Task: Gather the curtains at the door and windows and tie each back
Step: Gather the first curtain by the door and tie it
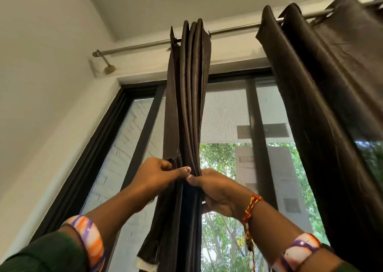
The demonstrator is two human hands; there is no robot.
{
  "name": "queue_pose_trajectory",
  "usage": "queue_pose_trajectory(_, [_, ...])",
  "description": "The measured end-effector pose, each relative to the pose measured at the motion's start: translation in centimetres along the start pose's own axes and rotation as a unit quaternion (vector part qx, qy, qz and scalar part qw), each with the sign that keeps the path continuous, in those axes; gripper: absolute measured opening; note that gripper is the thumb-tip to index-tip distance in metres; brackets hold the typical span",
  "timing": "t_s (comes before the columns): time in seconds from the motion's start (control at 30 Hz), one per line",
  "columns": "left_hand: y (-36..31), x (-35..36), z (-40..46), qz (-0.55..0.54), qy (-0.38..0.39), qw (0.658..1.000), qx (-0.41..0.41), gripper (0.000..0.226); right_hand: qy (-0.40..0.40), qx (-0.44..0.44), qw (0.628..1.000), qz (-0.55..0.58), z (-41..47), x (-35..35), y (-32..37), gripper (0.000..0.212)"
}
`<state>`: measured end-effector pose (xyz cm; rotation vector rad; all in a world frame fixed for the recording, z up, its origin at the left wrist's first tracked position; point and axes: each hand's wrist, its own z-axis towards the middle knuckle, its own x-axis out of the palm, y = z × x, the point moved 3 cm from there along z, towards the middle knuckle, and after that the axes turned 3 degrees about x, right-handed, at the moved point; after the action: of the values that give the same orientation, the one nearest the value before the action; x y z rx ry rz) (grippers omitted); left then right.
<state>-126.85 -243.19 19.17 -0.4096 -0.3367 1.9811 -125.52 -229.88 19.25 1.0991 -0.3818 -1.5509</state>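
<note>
A dark brown curtain point(189, 97) hangs from a metal rod point(136, 47), bunched into narrow folds in front of the glass door. My left hand point(154, 175) grips the bundle from the left, thumb pressed across its front. My right hand point(215, 191) grips the same bundle from the right, fingers curled behind the fabric. The two thumbs meet at the middle of the bundle. A narrow strip of the same fabric loops by my left fingers; whether it is a tie-back I cannot tell. A second brown curtain point(323, 97) hangs spread out on the right.
The black-framed glass door point(255, 114) shows trees and a building outside. A white wall point(41, 85) runs along the left, with the rod's bracket point(108, 67) fixed to it. The ceiling is close above the rod.
</note>
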Motion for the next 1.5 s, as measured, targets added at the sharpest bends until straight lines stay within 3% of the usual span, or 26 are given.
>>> queue_pose_trajectory(0.1, [0.0, -0.3, 0.1, 0.023, -0.024, 0.999, 0.008, 0.041, -0.016, -0.009, 1.000, -0.017, 0.0, 0.3, 0.3, 0.011])
queue_pose_trajectory(0.2, [-0.1, -0.6, 0.1, 0.033, -0.053, 0.998, 0.009, 0.028, -0.082, -0.012, 0.994, -0.064, 0.3, 0.9, 0.4, 0.021])
queue_pose_trajectory(0.3, [-0.9, -0.7, 0.0, 0.027, -0.050, 0.998, 0.041, 0.031, -0.114, -0.033, 0.988, -0.102, 0.7, 1.8, 0.4, 0.025])
queue_pose_trajectory(0.47, [-2.5, -0.8, -0.1, 0.085, -0.026, 0.991, 0.102, 0.048, -0.046, -0.024, 0.995, -0.088, 0.5, 2.6, 1.0, 0.024])
queue_pose_trajectory(0.57, [-2.1, -1.0, 0.2, 0.074, -0.002, 0.995, 0.074, 0.038, -0.020, -0.010, 0.997, -0.068, 0.3, 2.9, 1.0, 0.028])
queue_pose_trajectory(0.7, [-1.7, -1.2, 0.6, 0.060, 0.034, 0.996, 0.050, 0.028, -0.020, -0.040, 0.995, -0.091, -0.1, 2.9, 0.8, 0.014])
queue_pose_trajectory(0.8, [-1.4, -1.5, 0.8, 0.052, 0.052, 0.997, 0.034, 0.021, -0.029, -0.052, 0.994, -0.096, -0.3, 2.8, 0.6, 0.029])
queue_pose_trajectory(1.03, [-1.1, -2.3, 0.7, 0.099, 0.018, 0.995, 0.000, 0.016, -0.087, -0.067, 0.983, -0.149, 0.1, 3.7, 1.0, 0.022])
queue_pose_trajectory(1.17, [-1.1, -2.4, 0.5, 0.011, 0.051, 0.998, -0.037, 0.031, -0.096, -0.067, 0.979, -0.165, 0.5, 4.5, 1.2, 0.025])
queue_pose_trajectory(1.23, [-1.0, -2.5, 0.6, 0.002, 0.044, 0.998, -0.037, 0.025, -0.112, -0.079, 0.973, -0.185, 0.6, 4.9, 1.3, 0.026])
queue_pose_trajectory(1.3, [-1.1, -2.5, 0.4, -0.074, 0.028, 0.994, -0.072, 0.029, -0.127, -0.099, 0.964, -0.211, 0.4, 5.5, 1.6, 0.028])
queue_pose_trajectory(1.43, [-2.1, -1.6, 0.1, -0.332, 0.014, 0.931, -0.152, 0.019, -0.189, -0.125, 0.926, -0.302, -0.4, 6.3, 2.1, 0.032])
queue_pose_trajectory(1.5, [-2.5, -1.4, 0.4, -0.342, 0.015, 0.929, -0.139, 0.020, -0.215, -0.130, 0.905, -0.343, -0.7, 7.0, 2.2, 0.040])
